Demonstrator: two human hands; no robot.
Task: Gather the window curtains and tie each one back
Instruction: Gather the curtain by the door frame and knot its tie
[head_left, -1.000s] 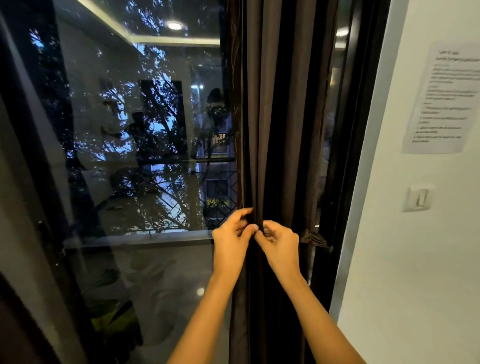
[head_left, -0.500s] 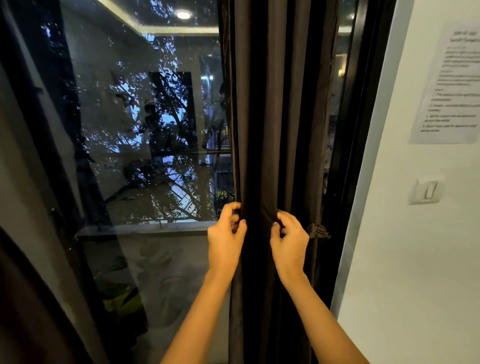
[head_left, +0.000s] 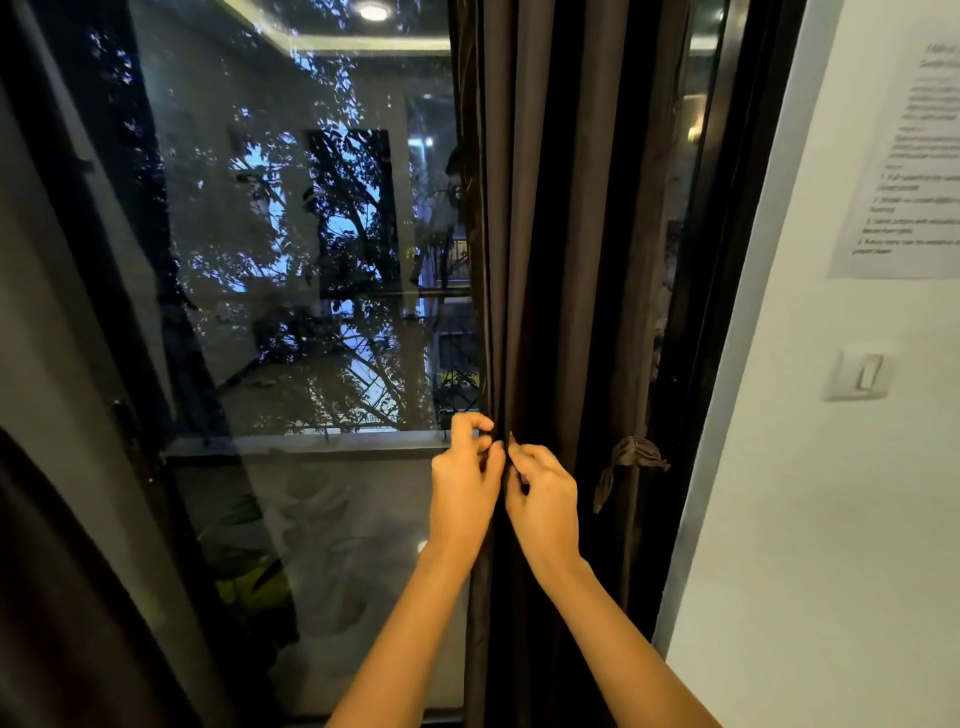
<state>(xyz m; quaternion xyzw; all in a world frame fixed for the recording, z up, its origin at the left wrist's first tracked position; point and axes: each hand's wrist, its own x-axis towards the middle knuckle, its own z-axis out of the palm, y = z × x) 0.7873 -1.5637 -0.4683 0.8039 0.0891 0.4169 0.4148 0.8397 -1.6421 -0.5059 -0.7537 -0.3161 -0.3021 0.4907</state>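
Window bay at dusk: large glass pane (head_left: 311, 260) carrying room reflections, white wall (head_left: 831, 545) to the right with a printed paper notice (head_left: 904, 156) and a pale wall switch (head_left: 857, 373).

Task object: dark brown pleated curtain (head_left: 550, 234), hanging gathered into a narrow column against the black window frame (head_left: 696, 312), right of the pane. A brown fabric tie strip (head_left: 631, 457) sits knotted at the curtain's right edge, beside the frame. A second dark curtain (head_left: 57, 597) shows at lower left; its state cannot be read.

Left hand (head_left: 465, 488): grip curled, thumb and fingers pinching the curtain's front left folds. Right hand (head_left: 545, 493): grip likewise curled, pinching dark cloth just beside the left hand; the two almost touch. Whether that cloth is a tie end or a curtain fold cannot be told.

Judgement: gathering on this side looks done; the step in hand is closing or fastening the tie at the front. The next move calls for keeping the folds bunched while the ends are joined, or the pleats may spread.

Containers: none in view.
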